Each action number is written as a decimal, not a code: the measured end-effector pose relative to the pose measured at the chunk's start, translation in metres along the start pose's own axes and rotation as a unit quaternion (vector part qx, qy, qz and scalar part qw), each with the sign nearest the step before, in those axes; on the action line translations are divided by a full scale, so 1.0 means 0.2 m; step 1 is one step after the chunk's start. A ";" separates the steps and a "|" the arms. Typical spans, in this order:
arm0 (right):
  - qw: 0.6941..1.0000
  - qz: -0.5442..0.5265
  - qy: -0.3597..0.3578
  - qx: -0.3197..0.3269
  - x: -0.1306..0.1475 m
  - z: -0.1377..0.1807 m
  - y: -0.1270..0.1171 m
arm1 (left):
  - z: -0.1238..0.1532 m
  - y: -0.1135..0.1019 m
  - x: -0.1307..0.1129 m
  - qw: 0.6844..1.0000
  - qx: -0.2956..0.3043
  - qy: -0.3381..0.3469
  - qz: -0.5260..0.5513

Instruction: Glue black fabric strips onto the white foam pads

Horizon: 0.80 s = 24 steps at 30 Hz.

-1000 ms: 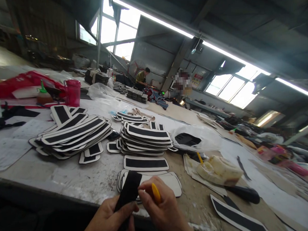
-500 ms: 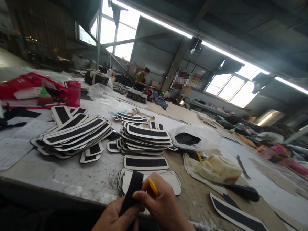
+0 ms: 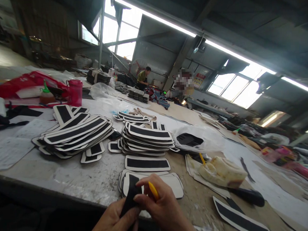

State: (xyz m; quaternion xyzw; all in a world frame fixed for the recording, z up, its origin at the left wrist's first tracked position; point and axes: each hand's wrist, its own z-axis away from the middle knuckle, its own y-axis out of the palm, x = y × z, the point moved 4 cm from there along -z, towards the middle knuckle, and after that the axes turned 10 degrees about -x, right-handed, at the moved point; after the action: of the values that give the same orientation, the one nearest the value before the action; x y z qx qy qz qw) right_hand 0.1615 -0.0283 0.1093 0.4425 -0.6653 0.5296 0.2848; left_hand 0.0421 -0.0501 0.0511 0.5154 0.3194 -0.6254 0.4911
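Workbench [image 3: 77, 178] edge: our left hand [image 3: 112, 224] and right hand [image 3: 161, 211] both pinch the black strip [image 3: 131, 196] between them, right also gripping a yellow tool [image 3: 153, 190]; strip looks light, floppy, best held at its ends.

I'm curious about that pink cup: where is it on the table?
The pink cup stands far back on the left of the table, just right of a green-capped bottle and in front of a red bag.
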 end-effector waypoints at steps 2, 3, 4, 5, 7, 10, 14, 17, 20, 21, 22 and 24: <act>1.000 0.014 -0.020 0.007 0.01 -0.01 0.00 | 0.00 -0.01 0.00 1.000 0.001 -0.006 -0.005; 0.999 0.019 -0.026 0.006 0.01 -0.02 -0.01 | -0.01 -0.01 0.00 1.000 -0.001 -0.006 -0.007; 0.999 0.023 -0.032 0.007 0.02 -0.02 -0.01 | -0.01 -0.01 0.00 1.000 -0.001 -0.007 -0.008; 0.999 0.025 -0.037 0.008 0.02 -0.03 -0.01 | -0.01 -0.01 0.00 1.000 -0.001 -0.007 -0.008; 0.998 0.032 -0.043 0.013 0.02 -0.03 0.00 | -0.02 -0.02 0.01 1.000 0.001 -0.008 -0.005; 0.998 0.045 -0.029 0.016 0.01 -0.04 0.01 | -0.03 -0.02 0.02 1.000 -0.002 -0.011 0.004; 0.999 0.048 -0.008 0.016 -0.02 -0.04 0.01 | -0.05 -0.03 0.03 1.000 -0.005 -0.017 0.013; 0.998 0.041 -0.039 0.013 0.00 -0.05 0.02 | -0.07 -0.04 0.03 0.999 -0.008 -0.016 0.038; 0.994 0.055 -0.099 -0.003 0.03 -0.05 0.02 | -0.08 -0.05 0.01 0.996 -0.018 -0.006 0.091; 0.990 0.068 -0.122 -0.013 0.04 -0.04 0.01 | -0.08 -0.05 0.00 0.994 -0.016 -0.003 0.111; 0.986 0.080 -0.143 -0.022 0.04 -0.04 0.01 | -0.08 -0.06 -0.01 0.992 -0.013 -0.003 0.128; 0.982 0.097 -0.155 -0.051 0.04 -0.03 -0.02 | -0.06 -0.08 0.00 0.988 -0.012 -0.020 0.152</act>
State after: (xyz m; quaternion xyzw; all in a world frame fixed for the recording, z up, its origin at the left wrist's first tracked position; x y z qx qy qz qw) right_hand 0.1613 -0.0250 0.1193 0.4378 -0.7673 0.4448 0.1473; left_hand 0.0317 -0.0336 0.0468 0.5393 0.2345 -0.5498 0.5932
